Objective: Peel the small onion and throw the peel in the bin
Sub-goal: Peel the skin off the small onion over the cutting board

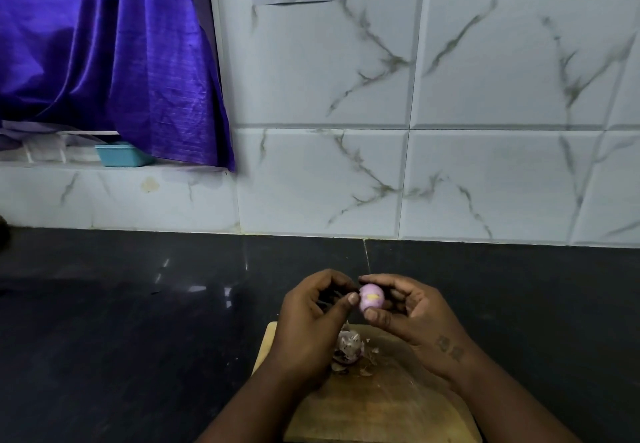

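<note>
Onion (371, 298) between both hands' fingertips

- A dark, glossy countertop (121, 338) fills the lower view.
- A wooden cutting board (374, 404) lies flat on it at 6 o'clock, by the near edge.
- Papery onion peels (348, 347) lie heaped on the board, toward its 11 o'clock.

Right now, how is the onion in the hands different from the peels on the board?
The onion is smooth, round and pale pink; the peels are thin, crinkly, darker scraps. The onion is one whole piece, the peels a loose pile. The onion is pinched up in the right hand, while the peels lie on the wooden board below. Both show purple-pink colour.
</note>
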A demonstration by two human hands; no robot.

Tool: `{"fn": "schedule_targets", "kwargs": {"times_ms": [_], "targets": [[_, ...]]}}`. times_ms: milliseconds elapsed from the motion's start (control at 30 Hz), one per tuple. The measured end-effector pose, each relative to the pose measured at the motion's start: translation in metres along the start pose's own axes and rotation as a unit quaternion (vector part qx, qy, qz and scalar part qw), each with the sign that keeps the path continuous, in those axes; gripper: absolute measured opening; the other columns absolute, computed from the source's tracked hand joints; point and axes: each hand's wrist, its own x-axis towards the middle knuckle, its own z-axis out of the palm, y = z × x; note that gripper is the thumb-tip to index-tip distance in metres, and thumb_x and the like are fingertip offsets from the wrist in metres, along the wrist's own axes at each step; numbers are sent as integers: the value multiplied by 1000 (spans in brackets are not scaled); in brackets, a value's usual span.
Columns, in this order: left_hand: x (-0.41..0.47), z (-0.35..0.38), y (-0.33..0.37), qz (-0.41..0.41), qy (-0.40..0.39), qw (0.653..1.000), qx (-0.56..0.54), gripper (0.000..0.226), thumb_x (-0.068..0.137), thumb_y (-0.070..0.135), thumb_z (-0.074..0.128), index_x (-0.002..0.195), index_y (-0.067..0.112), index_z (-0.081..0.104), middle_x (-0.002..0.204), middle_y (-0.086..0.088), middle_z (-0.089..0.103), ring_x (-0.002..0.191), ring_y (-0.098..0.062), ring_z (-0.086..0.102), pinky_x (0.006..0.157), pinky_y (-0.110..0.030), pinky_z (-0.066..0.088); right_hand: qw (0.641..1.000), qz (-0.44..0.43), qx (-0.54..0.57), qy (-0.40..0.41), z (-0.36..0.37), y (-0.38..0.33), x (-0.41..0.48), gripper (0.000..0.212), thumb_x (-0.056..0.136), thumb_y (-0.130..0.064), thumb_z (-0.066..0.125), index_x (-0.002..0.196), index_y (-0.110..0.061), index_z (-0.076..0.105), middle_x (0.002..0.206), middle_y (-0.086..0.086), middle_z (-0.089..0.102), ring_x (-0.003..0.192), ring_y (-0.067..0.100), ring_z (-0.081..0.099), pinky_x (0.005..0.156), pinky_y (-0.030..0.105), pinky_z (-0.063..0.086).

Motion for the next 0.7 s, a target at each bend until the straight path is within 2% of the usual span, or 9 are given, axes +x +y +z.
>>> {"fn": "schedule_targets", "kwargs": {"times_ms": [133, 267, 367, 500, 600, 700], "targets": [[0, 0, 2, 2, 4, 1000, 15, 28, 96, 2, 72, 86, 28, 76, 93, 5, 77, 90, -13, 72, 82, -41, 63, 1000, 0, -25, 2, 4, 1, -2, 42, 77, -25, 85, 118, -26, 76, 115, -6, 79, 108, 16, 75, 92, 34, 62], [-1, 1, 0, -5, 2, 1000, 16, 28, 94, -1, 71, 84, 25, 75, 92, 2, 76, 92, -17, 72, 84, -45, 63, 999, 1, -30, -13, 8, 2, -4, 37, 85, -10, 81, 117, -27, 75, 114, -9, 79, 107, 11, 75, 88, 26, 61], [0, 1, -4, -28, 5, 1000, -1, 28, 94, -3, 70, 82, 22, 75, 90, -1, 76, 92, -23, 73, 83, -47, 64, 999, -2, -37, -15, 11, 3, -6, 39, 86, -5, 80, 119, -24, 74, 115, -10, 79, 109, 8, 74, 90, 23, 59], [0, 3, -7, -72, 14, 995, -64, 28, 94, -7, 68, 82, 16, 77, 83, -9, 76, 80, -27, 72, 76, -45, 62, 998, -23, -54, -3, 13, 5, -8, 40, 86, -5, 80, 122, -22, 73, 118, -11, 78, 113, 5, 72, 95, 21, 57], [2, 5, -8, -98, 33, 987, -124, 27, 94, -11, 66, 82, 11, 77, 84, -16, 76, 80, -31, 71, 77, -48, 61, 997, -37, -71, 4, 14, 3, -8, 41, 86, -7, 81, 123, -24, 73, 118, -12, 78, 113, 4, 72, 97, 24, 57], [2, 6, -8, -117, 45, 980, -154, 24, 94, -13, 65, 81, 5, 75, 81, -16, 74, 78, -31, 68, 76, -46, 58, 994, -50, -94, 6, 17, -1, -8, 41, 86, -9, 81, 123, -24, 74, 116, -10, 79, 113, 6, 72, 98, 28, 58]]}}
